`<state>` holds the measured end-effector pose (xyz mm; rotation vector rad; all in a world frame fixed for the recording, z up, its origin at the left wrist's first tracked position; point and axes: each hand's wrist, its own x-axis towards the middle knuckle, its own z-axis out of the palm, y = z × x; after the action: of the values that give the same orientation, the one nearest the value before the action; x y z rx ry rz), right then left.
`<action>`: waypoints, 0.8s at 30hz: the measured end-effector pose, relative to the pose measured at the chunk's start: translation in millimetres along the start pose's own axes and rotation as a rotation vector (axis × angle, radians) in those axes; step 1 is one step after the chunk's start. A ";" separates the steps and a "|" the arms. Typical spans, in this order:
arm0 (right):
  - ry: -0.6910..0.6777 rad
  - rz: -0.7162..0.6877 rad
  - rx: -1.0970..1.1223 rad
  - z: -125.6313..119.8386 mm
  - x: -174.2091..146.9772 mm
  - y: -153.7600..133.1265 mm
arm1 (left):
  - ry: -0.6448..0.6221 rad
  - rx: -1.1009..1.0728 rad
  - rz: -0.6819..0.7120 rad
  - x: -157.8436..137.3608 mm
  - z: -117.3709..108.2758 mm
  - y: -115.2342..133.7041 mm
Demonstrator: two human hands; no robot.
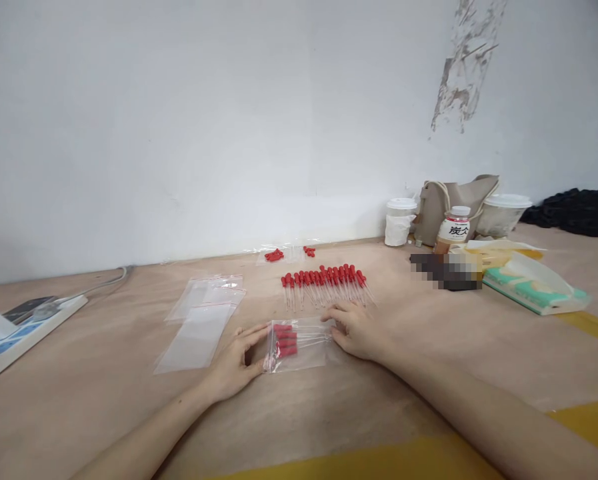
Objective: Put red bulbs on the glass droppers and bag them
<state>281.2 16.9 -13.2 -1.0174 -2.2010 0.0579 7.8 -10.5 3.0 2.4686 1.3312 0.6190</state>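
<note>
A clear zip bag lies flat in front of me, with several red-bulbed glass droppers inside, bulbs to the left and thin tubes to the right. My left hand grips the bag's zip end, thumb at the lower corner and fingers at the upper one. At the opposite end, my right hand has its fingers curled on the bag's right edge; part of that edge is hidden beneath them. Just beyond the bag, a row of loose droppers lies with the bulbs pointing away from me.
Flat zip bags overlap left of my hands. Farther back lie small red bulbs on clear plastic. A power strip sits at left. On the right are a lidded cup, a bottle, a beige bag and a tissue pack.
</note>
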 end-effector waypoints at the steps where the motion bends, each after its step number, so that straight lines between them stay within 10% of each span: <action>1: 0.007 0.017 0.001 0.1 0.3 1.3 | 0.001 -0.006 0.002 -0.6 0.0 -0.7; 24: -0.123 -0.143 0.085 -3.0 -1.3 -6.4 | -0.002 0.170 -0.190 -7.4 1.7 -2.7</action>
<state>279.4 10.9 -9.7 -0.8274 -2.3558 0.1510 3.1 -15.3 -1.4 2.4282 1.6561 0.4757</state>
